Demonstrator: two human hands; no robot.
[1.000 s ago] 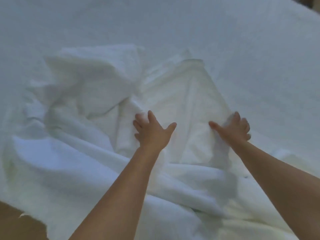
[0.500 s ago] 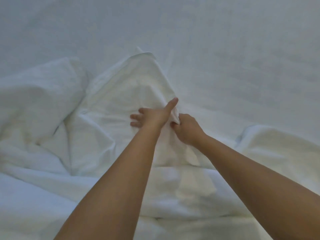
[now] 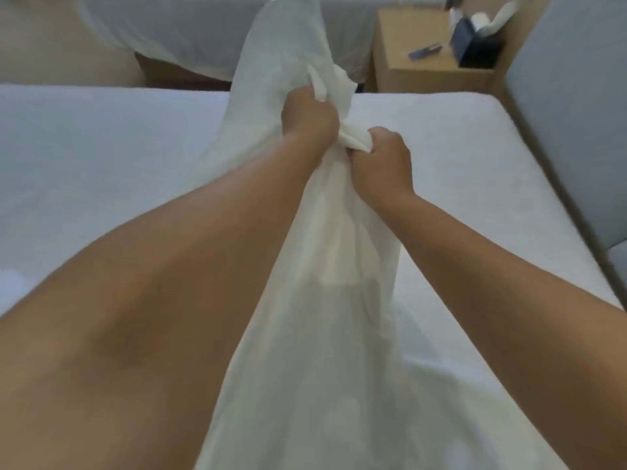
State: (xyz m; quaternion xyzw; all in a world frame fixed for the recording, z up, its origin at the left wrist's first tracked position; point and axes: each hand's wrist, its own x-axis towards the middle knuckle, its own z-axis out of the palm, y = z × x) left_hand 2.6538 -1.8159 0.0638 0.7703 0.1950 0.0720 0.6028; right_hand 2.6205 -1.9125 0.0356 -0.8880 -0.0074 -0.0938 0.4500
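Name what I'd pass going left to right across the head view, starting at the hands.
Left hand → right hand, both gripping the sheet → nightstand → headboard.

Two bare forearms are recorded, the left forearm shown broad at the 8 o'clock edge and the right forearm at 4 o'clock, each tapered to a bare wrist, with left hand and right hand uncovered towards 12 o'clock.

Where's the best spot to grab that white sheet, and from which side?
Grip the sheet by its gathered bunch, from the near side, where the left hand and right hand clench it. There the cloth is bundled thick; lower it hangs loose.
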